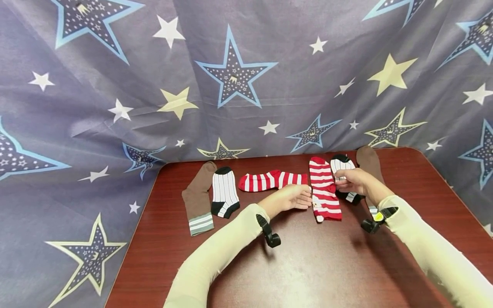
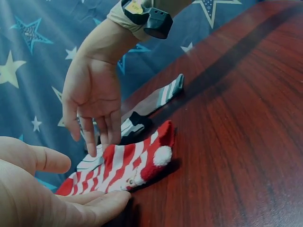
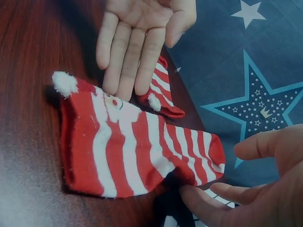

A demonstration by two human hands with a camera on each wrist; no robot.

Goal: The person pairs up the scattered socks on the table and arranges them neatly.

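Observation:
A red-and-white striped sock [image 1: 325,188] with a white pompom lies lengthwise between the two hands. On its left side, my left hand [image 1: 289,199] has its fingers extended, their tips at the sock's edge; the left wrist view shows the palm turned toward it. My right hand [image 1: 356,182] hovers on the other side, fingers loosely bent, over a white-and-black striped sock [image 1: 342,162] that it partly hides. Neither hand grips anything. Whether the right fingertips touch the red sock's heel, I cannot tell. Behind the left hand lies a second red-striped sock [image 1: 259,182], placed sideways.
At the left lie a brown sock [image 1: 198,192] with a grey striped cuff and another white-and-black sock [image 1: 224,188]. A matching brown sock [image 1: 367,160] passes under the right wrist. A star-patterned curtain [image 1: 285,107] hangs behind the reddish wooden table [image 1: 308,265].

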